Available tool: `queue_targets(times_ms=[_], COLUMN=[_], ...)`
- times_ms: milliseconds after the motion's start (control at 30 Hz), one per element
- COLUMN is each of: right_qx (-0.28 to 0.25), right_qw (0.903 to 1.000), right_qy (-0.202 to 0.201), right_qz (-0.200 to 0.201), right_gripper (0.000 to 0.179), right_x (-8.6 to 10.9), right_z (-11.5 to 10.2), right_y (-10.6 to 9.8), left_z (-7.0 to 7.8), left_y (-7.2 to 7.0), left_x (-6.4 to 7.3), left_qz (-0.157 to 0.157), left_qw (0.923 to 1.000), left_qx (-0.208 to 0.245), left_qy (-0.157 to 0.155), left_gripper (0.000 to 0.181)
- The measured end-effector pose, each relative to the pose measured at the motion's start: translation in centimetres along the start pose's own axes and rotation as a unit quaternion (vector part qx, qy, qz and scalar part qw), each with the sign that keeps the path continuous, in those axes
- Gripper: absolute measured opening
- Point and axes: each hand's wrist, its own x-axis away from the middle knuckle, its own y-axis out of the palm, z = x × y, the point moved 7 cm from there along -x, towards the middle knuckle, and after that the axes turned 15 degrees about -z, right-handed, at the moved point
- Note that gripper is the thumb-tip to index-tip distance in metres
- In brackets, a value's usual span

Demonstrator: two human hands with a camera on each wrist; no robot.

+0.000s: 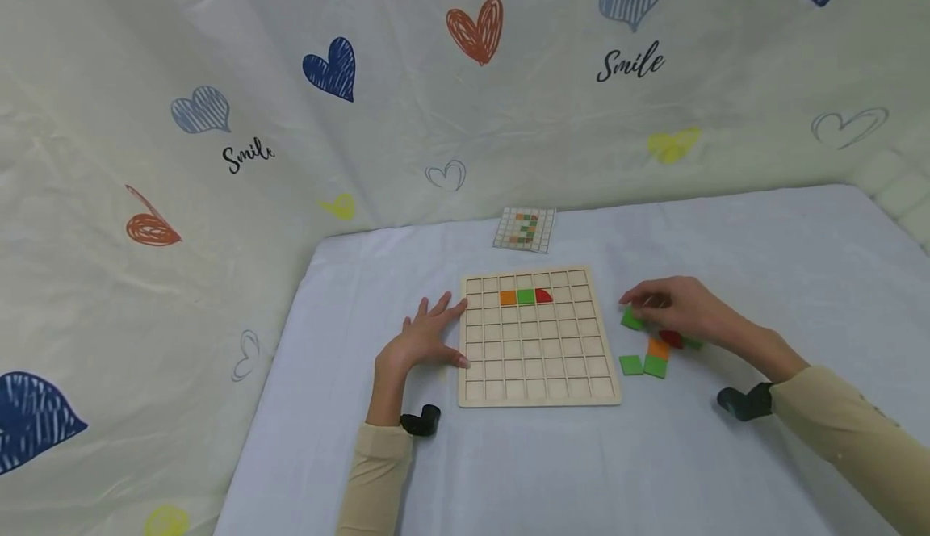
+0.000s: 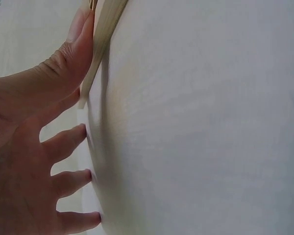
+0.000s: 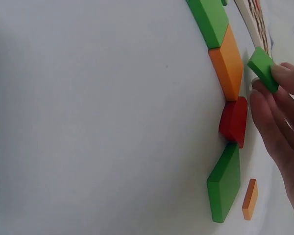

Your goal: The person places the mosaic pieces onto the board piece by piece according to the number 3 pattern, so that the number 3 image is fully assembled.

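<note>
My left hand (image 1: 419, 342) is spread on the white cloth at the left edge of a wooden grid board (image 1: 538, 370), its thumb and forefinger touching the rim. In the board's upper part lie an orange square tile (image 1: 508, 298), a green square tile (image 1: 525, 297) and a red quarter-round tile (image 1: 543, 296), side by side in one row. Right of the board, my right hand (image 1: 679, 306) pinches a green square tile (image 3: 262, 68) between thumb and fingers. The right wrist view has this tile tilted, beside the loose pieces.
Below my right hand lie loose tiles: a green one (image 1: 630, 365), another green one (image 1: 655, 366), an orange one (image 1: 659, 348) and a red one (image 1: 670, 338); a small orange piece (image 3: 250, 198) lies farther off. A pattern card (image 1: 525, 230) rests behind the board, near the patterned backdrop (image 1: 392, 140).
</note>
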Motion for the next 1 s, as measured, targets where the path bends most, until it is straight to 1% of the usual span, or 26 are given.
queue_targets(times_ms=[300,433,633,867,1000], right_qx=[-0.029,-0.038,-0.054,-0.071,-0.072], right_qw=[0.9993,0.9991,0.9985,0.9974,0.9971], right_qy=[0.021,0.014,0.014,-0.011,-0.016], right_qz=[0.009,0.015,0.003,-0.008,-0.017], right_gripper=[0.017,0.019,0.025,0.027,0.027], right_x=[-0.4,-0.8,-1.3,-2.2,-2.8], right_z=[-0.4,-0.7,-1.2,-2.7,-3.6], right_y=[-0.3,-0.4,0.1,0.5,0.8], left_z=[0.1,0.2,0.1,0.1,0.1], left_y=[-0.2,-0.3,0.0,-0.2,-0.2], left_x=[0.3,0.2,0.0,0.1,0.0], left_qz=[0.005,0.007,0.000,0.002,0.001], left_qw=[1.0000,1.0000,1.0000,1.0000,1.0000], left_qx=[0.000,0.000,0.001,-0.004,-0.006], left_qy=[-0.001,-0.001,0.003,-0.002,-0.002], left_gripper=[0.106,0.106,0.106,0.106,0.107])
